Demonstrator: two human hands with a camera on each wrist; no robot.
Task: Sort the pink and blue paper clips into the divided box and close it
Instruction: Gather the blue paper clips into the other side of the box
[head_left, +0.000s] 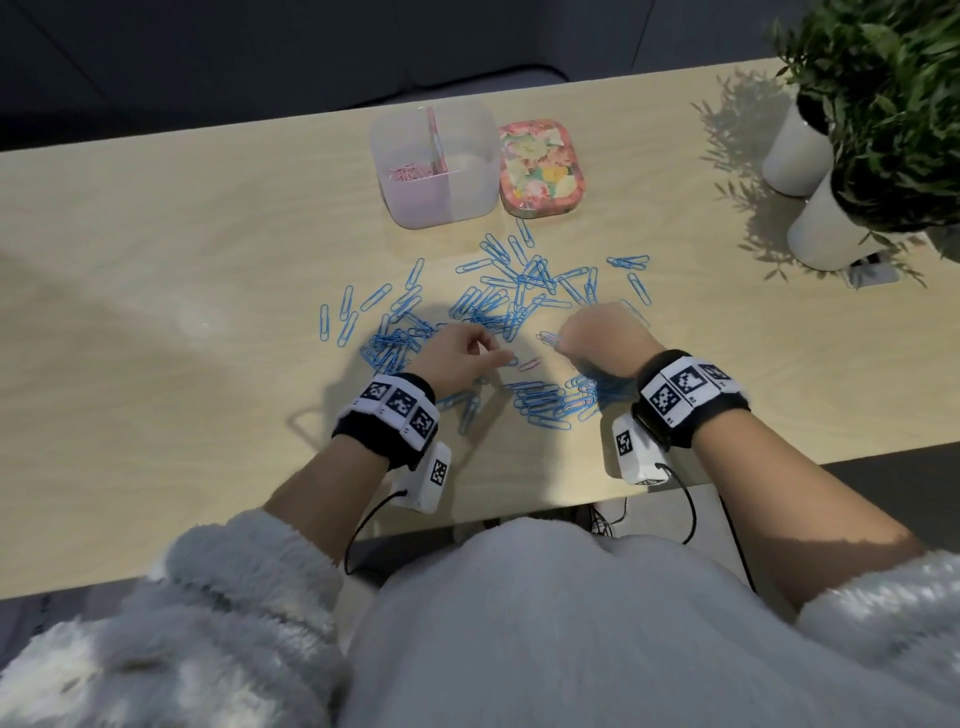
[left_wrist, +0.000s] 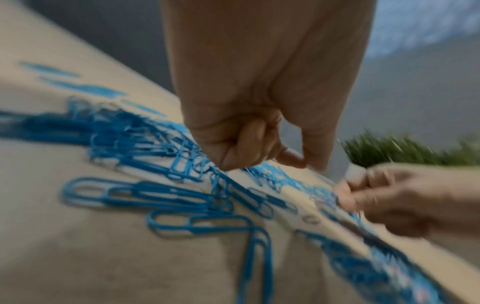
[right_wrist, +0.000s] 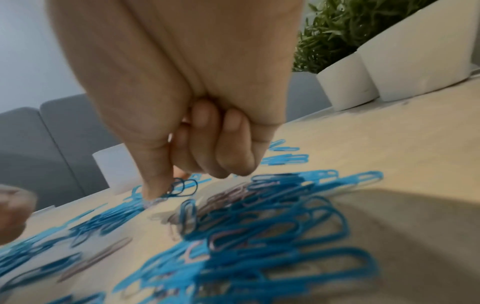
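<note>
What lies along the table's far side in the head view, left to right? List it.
divided box → floral lid → white plant pots

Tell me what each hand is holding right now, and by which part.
The right hand pinches a few paper clips by one end, between thumb and fingers. Whether the left hand holds anything cannot be told.

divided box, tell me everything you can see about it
The translucent, rounded-square plastic divided box stands upright and open at the far side of the pale wooden table. A partition splits it: the left compartment holds small pink paper clips, the right looks empty. The floral lid lies close beside its right wall. No hand touches it.
</note>
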